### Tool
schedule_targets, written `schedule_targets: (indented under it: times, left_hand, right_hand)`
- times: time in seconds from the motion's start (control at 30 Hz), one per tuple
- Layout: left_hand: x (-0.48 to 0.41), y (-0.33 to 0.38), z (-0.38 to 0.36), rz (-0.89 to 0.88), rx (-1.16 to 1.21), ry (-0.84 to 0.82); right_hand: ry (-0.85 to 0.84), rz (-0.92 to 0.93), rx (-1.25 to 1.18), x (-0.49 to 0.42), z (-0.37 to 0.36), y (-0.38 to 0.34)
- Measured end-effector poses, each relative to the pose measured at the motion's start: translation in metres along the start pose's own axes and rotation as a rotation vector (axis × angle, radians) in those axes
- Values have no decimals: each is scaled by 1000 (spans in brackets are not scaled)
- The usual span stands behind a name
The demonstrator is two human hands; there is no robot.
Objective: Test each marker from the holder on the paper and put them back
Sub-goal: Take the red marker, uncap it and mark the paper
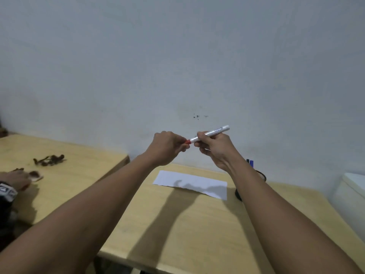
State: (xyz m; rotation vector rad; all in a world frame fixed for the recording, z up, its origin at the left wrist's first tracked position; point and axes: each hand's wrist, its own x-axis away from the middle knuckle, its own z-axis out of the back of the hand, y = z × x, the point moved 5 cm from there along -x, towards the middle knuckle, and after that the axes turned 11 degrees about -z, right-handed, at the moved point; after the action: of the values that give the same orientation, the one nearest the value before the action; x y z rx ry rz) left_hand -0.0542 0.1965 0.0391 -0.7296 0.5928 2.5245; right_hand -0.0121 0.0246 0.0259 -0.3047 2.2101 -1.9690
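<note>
Both hands are raised above the paper (190, 183), where we are gripping the marker (212, 133) barrel in our right hand (214, 150) and pinching its red cap (187, 142) with our left hand (167, 148), holder (261, 176) just right of the paper.

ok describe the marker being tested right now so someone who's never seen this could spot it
Start at the white sheet of paper on the light wooden table; both hands are raised above it. The marker is the white-barrelled one gripped in the right hand, with its red end at the left hand. The others, blue-capped, stand in the dark holder beside the paper.
</note>
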Motion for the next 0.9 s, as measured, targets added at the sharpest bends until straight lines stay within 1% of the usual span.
schedule_targets:
  times: [0.07,0.2,0.23,0.3,0.4,0.47,0.53,0.6,0.77,0.9]
  left_hand:
    - [7,-21,-12,42,-1,-93]
    - [18,-56,-33,154,302,-276]
    - [21,-65,-37,181,333,-315]
    - [29,-87,-49,236,290,-356]
    - [43,-124,-63,252,-32,-323]
    - [55,-138,-75,226,-149,-295]
    - [66,-145,-88,198,-156,-282]
    - [75,-148,-101,178,-150,-275]
    - [78,-153,-124,151,-158,-348]
    - [79,-160,-131,160,-124,-357]
  right_hand:
    - [-35,-10,32,-14,-7,16]
    - [-146,-71,90,-38,-14,46]
    - [-148,-92,78,-44,-14,53]
    - [-121,-113,55,-56,-12,66]
    - [-57,-114,87,-72,-15,87]
    - [-5,-105,110,-82,-22,102]
    - [49,-88,131,-93,-30,117]
    - [66,-75,145,-102,-42,131]
    - [23,-109,185,-131,-67,159]
    - [-4,-142,205,-149,-78,171]
